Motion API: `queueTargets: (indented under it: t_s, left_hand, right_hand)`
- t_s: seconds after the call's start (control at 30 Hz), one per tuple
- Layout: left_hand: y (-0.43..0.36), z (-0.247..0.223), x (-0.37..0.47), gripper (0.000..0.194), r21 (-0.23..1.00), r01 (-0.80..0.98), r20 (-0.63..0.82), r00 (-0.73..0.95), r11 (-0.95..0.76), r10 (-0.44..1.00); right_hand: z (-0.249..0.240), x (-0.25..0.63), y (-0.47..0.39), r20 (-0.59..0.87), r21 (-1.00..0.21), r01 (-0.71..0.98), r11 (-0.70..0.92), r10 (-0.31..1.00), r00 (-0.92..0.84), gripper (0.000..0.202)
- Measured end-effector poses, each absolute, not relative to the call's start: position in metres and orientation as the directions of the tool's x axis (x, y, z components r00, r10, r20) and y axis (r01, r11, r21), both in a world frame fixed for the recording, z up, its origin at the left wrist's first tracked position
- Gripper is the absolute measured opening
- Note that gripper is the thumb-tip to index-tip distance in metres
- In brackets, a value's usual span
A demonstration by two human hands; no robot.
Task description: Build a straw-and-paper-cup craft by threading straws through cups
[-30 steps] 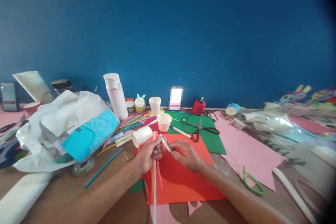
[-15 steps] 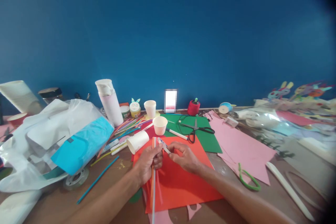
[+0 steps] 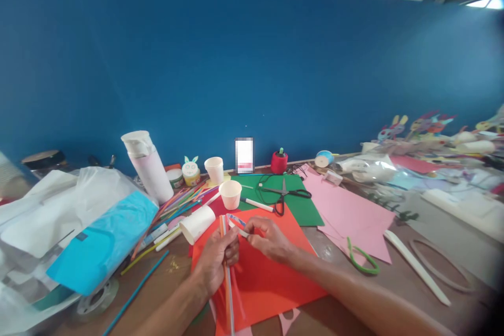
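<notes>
My left hand point(image 3: 216, 254) is closed around a long upright bundle of orange and white strips point(image 3: 229, 294), whose top end sticks out above the fist. In my right hand point(image 3: 268, 239) the fingers pinch a slim white tube-like piece with blue print point(image 3: 239, 229), slanting up toward the strip tops. Its far end is close to the left thumb; whether it touches the strips I cannot tell. Both hands are over a red-orange paper sheet point(image 3: 271, 283). Just beyond them lie a tipped white paper cup point(image 3: 198, 224), an upright paper cup point(image 3: 230, 194) and a marker point(image 3: 258, 205).
Black-handled scissors point(image 3: 281, 197) lie open on green paper point(image 3: 307, 212). To the right are pink sheets point(image 3: 354, 210) and a bent green pipe cleaner point(image 3: 360, 260). Plastic bags with blue paper point(image 3: 106, 241) crowd the left, near a white bottle point(image 3: 147, 165) and a tape roll point(image 3: 97, 299).
The view has shifted, so things on the table appear further left. The white printed piece has come closer to the left thumb and the strips. Both hands keep their hold.
</notes>
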State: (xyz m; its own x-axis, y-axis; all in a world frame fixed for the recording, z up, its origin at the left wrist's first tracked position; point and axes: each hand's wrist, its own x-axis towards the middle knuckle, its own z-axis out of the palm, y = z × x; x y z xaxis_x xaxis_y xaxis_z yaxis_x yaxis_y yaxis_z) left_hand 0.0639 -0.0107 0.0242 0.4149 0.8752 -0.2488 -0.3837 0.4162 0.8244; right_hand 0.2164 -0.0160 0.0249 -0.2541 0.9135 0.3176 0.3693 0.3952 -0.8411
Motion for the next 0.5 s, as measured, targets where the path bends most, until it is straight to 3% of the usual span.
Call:
queueTargets:
  t_s: [0.33,0.5]
  left_hand:
    - [-0.0139,0.0248,0.0682,0.035,0.820,-0.389,-0.249,0.417,0.419,0.874]
    - [-0.0125,0.0248,0.0676,0.035,0.797,-0.426,-0.255,0.406,0.429,0.878]
  right_hand:
    - [0.0183,0.2152,-0.0175,0.369,-0.801,0.420,0.426,0.904,-0.214,0.015]
    - [0.0201,0.2155,-0.0180,0.357,-0.833,0.366,0.415,0.909,-0.217,0.019]
